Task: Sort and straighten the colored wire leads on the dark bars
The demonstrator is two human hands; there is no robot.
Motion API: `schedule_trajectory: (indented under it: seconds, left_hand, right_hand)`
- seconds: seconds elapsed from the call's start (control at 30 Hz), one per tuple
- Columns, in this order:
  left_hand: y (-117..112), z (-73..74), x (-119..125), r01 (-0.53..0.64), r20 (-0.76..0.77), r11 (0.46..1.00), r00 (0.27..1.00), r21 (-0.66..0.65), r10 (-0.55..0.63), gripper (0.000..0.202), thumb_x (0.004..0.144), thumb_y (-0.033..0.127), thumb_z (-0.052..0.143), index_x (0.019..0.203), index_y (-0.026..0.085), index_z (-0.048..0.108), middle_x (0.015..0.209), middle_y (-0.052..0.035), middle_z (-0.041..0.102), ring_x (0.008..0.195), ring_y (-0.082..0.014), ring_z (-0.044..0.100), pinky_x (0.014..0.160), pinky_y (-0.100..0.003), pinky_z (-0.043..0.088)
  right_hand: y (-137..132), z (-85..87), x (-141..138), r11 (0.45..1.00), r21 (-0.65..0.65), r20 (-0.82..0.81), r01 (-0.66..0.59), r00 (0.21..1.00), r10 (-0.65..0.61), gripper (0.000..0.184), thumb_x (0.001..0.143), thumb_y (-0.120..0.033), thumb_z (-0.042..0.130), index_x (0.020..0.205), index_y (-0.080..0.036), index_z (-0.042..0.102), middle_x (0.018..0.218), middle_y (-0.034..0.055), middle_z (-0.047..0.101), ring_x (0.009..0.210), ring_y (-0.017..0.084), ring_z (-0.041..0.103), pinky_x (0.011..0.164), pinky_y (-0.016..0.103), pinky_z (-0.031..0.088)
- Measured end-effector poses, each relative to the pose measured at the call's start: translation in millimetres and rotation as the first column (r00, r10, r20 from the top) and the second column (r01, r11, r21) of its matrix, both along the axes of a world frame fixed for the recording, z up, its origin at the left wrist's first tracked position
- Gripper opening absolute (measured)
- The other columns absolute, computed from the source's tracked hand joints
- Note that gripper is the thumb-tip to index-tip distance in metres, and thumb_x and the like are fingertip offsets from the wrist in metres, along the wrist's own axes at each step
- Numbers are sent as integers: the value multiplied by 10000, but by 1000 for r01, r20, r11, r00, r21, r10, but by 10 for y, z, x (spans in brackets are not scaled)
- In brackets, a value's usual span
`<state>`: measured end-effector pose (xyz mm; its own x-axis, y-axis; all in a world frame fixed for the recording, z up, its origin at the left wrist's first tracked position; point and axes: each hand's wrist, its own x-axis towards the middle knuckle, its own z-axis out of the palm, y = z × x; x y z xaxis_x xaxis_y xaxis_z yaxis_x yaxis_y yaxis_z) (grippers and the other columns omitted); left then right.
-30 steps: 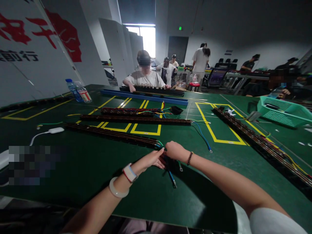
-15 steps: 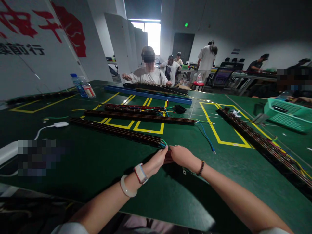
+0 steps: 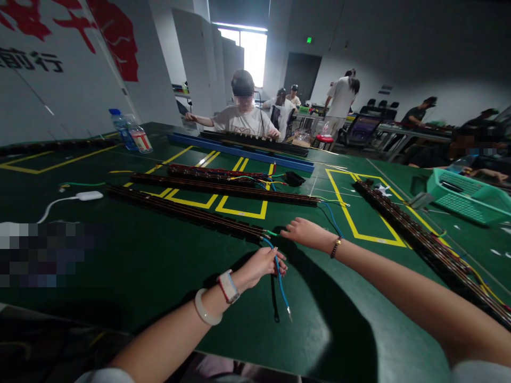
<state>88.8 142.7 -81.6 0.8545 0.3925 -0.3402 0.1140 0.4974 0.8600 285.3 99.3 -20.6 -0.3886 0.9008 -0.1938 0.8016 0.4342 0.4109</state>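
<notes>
While my left hand [image 3: 261, 263] pinches the blue wire [image 3: 280, 279] near where it leaves the end of the near strip [image 3: 191, 214], and my right hand [image 3: 305, 232] lies open and empty by the green wire [image 3: 273, 233] on the desk [image 3: 151, 276], I'd grip low and pull gently, sparing the joint.

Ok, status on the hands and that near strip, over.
Left hand pinching blue wire at end of near strip. Right hand open, fingertips by green wire. Black cable loose beside blue wire, nothing blocking.

Left hand [image 3: 261, 264] on blue wire [image 3: 282, 290]
</notes>
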Motion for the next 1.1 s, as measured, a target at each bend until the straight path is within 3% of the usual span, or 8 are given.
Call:
schedule_trajectory:
  seconds: [0.2,0.33,0.5,0.67,0.77,0.93,1.03,1.1]
  left_hand:
    - [21,-20,28,4,5,1000,1000,18,-4,335,920,414,435,873,96,528,713,-65,608,602,-126,603,677,-298,484]
    - [-1,15,19,18,4,1000,1000,13,-18,273,947,325,386,934,88,521,783,-92,620,653,-134,621,725,-318,497]
    - [-65,6,8,-47,-9,996,999,79,48,187,924,204,424,1073,104,479,916,-100,618,732,-130,638,771,-319,502]
    - [-30,-6,2,-13,-53,965,998,262,27,201,916,283,411,975,115,503,732,-45,600,552,-105,560,599,-271,487]
    - [54,45,-45,82,-181,878,983,471,5,234,911,319,388,875,134,526,607,-14,558,463,-105,499,500,-235,420]
    - [172,160,-172,212,-284,594,958,776,30,268,896,354,419,749,164,538,608,-26,558,488,-116,502,526,-231,358]
    - [178,185,-199,277,-328,557,945,783,-9,297,914,378,374,776,174,540,624,-31,564,480,-131,504,556,-256,378]
    - [167,190,-197,264,-301,492,954,830,-3,313,913,410,383,781,178,548,653,-42,571,533,-151,528,602,-272,400]
  right_hand:
    - [341,-11,89,995,-54,42,-83,995,85,237,920,-104,425,1090,-200,561,858,54,626,827,161,547,749,272,340]
    - [374,-20,93,996,-67,9,-63,998,64,239,924,-103,422,1076,-203,576,876,51,624,834,157,547,771,279,336]
    - [84,-115,46,991,8,-167,131,978,-127,202,936,-212,469,1082,-155,596,945,81,616,868,159,560,826,293,359]
    - [-340,-302,-60,907,194,-527,374,820,-225,304,956,-348,435,1167,-180,574,1055,79,611,982,180,545,906,329,381]
    - [-529,-423,-151,846,241,-686,476,700,-199,288,958,-306,429,1177,-186,571,1120,77,598,1036,174,531,936,331,392]
    - [-600,-614,-252,837,261,-763,480,634,-126,281,949,-257,432,1177,-189,580,1142,87,588,1074,181,522,951,359,415]
    - [-557,-684,-255,854,248,-764,458,634,-118,278,940,-250,444,1173,-194,586,1131,88,591,1071,185,528,943,372,431]
    - [-540,-702,-245,857,240,-764,456,633,-123,278,937,-251,449,1173,-196,586,1129,88,592,1066,187,531,941,379,436]
